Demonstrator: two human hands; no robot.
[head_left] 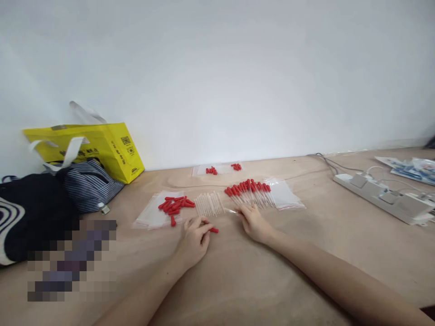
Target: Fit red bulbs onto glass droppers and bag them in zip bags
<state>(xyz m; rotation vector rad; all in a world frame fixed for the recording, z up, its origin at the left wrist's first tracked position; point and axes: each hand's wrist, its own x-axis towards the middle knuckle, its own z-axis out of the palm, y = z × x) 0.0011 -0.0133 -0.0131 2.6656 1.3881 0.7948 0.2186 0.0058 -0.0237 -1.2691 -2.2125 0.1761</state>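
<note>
My left hand (pixel 197 237) is closed around a red rubber dropper bulb (pixel 214 230), whose end sticks out past the fingers. A clear glass dropper tube (pixel 231 210) is pinched in my right hand (pixel 253 222), its free end pointing left. Loose glass tubes (pixel 208 203) lie in a row just beyond, between the hands. Red bulbs (pixel 175 206) are heaped on clear plastic bags (pixel 149 213) to the left. Beyond my right hand, several droppers with red bulbs fitted (pixel 249 190) lie side by side, partly against more plastic bags (pixel 285 194).
Near the wall lies a bag with red-topped droppers (pixel 220 169). A yellow shopping bag (pixel 102 147), a striped pouch (pixel 90 185) and a black bag (pixel 37 213) stand at left. A white power strip (pixel 384 197) with cables and some blue-white packets (pixel 414 168) occupy the right.
</note>
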